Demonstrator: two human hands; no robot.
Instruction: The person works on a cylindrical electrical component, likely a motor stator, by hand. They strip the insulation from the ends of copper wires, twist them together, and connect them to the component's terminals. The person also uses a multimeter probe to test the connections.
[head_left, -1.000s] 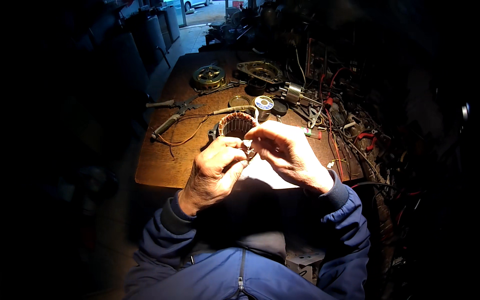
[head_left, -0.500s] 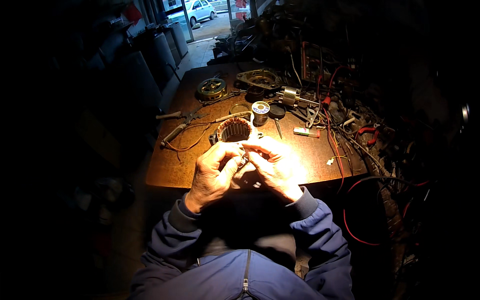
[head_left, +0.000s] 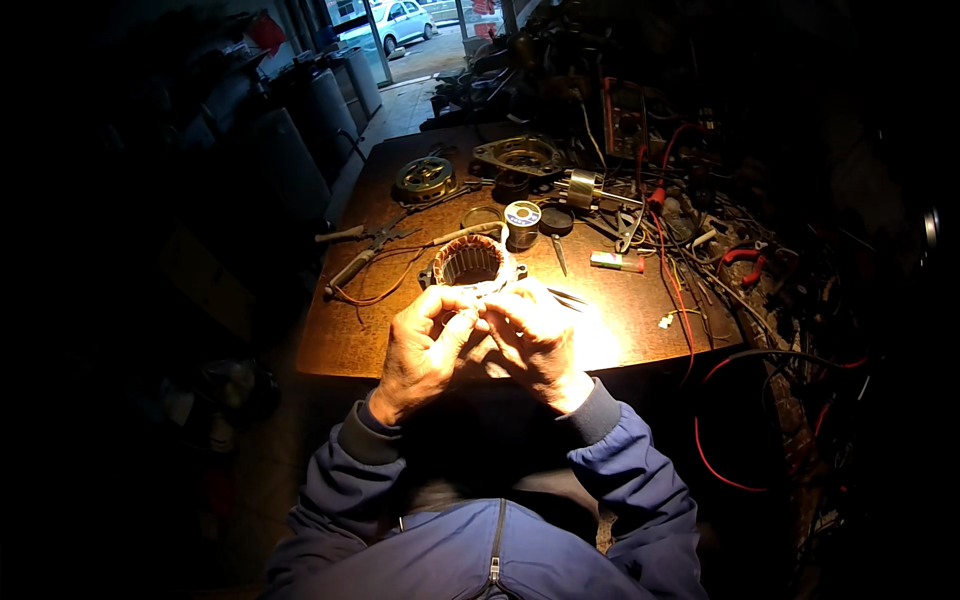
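A round motor stator [head_left: 468, 262] with copper windings sits on the brown wooden table [head_left: 360, 340], just beyond my hands. My left hand [head_left: 422, 350] and my right hand [head_left: 532, 338] are pressed together in front of it, fingertips pinching thin white leads [head_left: 492, 292] that run off the stator. What exactly lies between the fingers is hidden by the knuckles. My blue sleeves come in from below.
A solder spool [head_left: 521, 224], a soldering iron with a red cord [head_left: 362, 268], pliers [head_left: 372, 236], a round metal motor part [head_left: 424, 180] and a motor housing [head_left: 520, 155] lie farther back. Red and black wires [head_left: 680, 270] and tools crowd the right side. A car is parked outside the open doorway.
The hands have stayed together at the stator, shifting slightly left and closer to each other. The view has tilted, so the table sits a little higher and more to the left.
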